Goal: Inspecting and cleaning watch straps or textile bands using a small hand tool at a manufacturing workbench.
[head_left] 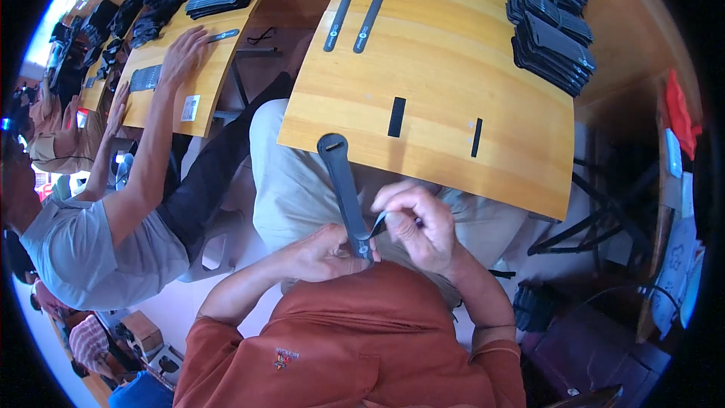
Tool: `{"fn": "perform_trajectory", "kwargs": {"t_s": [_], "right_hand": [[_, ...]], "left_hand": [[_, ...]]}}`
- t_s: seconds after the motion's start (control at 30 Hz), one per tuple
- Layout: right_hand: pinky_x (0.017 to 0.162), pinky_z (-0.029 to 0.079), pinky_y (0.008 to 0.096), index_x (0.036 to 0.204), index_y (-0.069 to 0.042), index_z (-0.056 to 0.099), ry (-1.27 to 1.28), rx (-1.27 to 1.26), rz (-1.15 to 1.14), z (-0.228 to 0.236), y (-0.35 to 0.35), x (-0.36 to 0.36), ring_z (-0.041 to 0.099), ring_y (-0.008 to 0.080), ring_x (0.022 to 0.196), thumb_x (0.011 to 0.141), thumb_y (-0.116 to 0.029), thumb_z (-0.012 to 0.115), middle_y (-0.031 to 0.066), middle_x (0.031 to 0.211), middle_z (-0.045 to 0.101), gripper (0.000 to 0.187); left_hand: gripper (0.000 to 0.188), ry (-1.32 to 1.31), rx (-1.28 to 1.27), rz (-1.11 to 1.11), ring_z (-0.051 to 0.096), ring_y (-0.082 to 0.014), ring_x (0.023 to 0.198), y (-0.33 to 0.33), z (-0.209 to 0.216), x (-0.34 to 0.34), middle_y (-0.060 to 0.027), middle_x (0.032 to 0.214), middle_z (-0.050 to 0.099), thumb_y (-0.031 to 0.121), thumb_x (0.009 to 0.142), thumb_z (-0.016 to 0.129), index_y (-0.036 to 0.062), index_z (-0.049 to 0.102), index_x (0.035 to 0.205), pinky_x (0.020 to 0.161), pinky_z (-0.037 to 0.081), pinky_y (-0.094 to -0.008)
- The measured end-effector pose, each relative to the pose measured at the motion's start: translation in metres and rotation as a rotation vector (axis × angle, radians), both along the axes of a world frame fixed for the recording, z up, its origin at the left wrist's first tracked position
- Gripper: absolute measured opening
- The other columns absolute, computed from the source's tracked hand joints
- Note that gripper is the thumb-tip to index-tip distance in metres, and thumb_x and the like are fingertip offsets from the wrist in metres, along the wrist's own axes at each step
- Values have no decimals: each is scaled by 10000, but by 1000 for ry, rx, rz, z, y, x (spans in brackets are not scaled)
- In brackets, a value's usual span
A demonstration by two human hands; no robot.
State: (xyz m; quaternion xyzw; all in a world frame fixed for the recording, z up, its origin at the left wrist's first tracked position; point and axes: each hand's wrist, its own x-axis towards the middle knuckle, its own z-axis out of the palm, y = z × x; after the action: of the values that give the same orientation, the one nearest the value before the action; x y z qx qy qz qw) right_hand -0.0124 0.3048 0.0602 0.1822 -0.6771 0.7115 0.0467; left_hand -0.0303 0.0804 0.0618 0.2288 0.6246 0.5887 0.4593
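Observation:
My left hand point(331, 252) is closed round the lower end of a dark grey strap point(344, 185) held over my lap. The strap's rounded, slotted end points up toward the table's near edge. My right hand point(420, 228) pinches a thin dark strip point(378, 224) that peels up from the strap's lower end, near a small pale printed mark. Two similar straps, a left one point(340, 20) and a right one point(371, 21), lie side by side at the table's far left. A wide black strip point(396, 117) and a narrow black strip point(476, 138) lie nearer me.
The wooden table point(438, 53) stands in front of me. Bundled stacks of black straps point(555, 49) sit at its far right. On the left, a co-worker point(91, 245) reaches over another table point(198, 87) holding black stacks. A red cloth point(682, 115) hangs at the right.

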Motion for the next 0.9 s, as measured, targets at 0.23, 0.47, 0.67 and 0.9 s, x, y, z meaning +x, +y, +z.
{"fn": "perform_trajectory", "kwargs": {"t_s": [0.23, 0.47, 0.67, 0.9], "right_hand": [[609, 599, 342, 1142, -27, 653, 191, 74, 52, -2, -37, 11, 709, 208, 656, 852, 92, 621, 129, 849, 714, 315], [480, 366, 215, 1029, -11, 721, 24, 174, -877, 88, 82, -107, 511, 46, 546, 992, -195, 661, -12, 677, 598, 197], [569, 434, 183, 1051, 28, 726, 457, 87, -964, 109, 141, -203, 548, 14, 648, 956, -130, 718, -18, 802, 690, 184], [666, 550, 429, 1042, -152, 723, 462, 763, -837, 24, 101, -244, 705, 337, 767, 939, -257, 692, 139, 852, 721, 150]], "left_hand": [[192, -79, 129, 291, 471, -117, 770, -6, -14, 13, -15, 844, 495, 30, 910, 454, 32, 538, 1083, 707, 414, -273], [84, -53, -55, 335, 407, -85, 635, -48, -14, 16, 3, 713, 453, 43, 794, 420, 50, 485, 847, 555, 337, -263], [97, -290, 63, 569, 421, -111, 628, -64, -49, 21, -18, 706, 473, 29, 771, 449, 41, 499, 853, 559, 346, -275], [156, -327, 147, 595, 450, -130, 657, -60, -55, 19, -36, 742, 489, 14, 778, 480, 34, 502, 931, 593, 391, -287]]}}
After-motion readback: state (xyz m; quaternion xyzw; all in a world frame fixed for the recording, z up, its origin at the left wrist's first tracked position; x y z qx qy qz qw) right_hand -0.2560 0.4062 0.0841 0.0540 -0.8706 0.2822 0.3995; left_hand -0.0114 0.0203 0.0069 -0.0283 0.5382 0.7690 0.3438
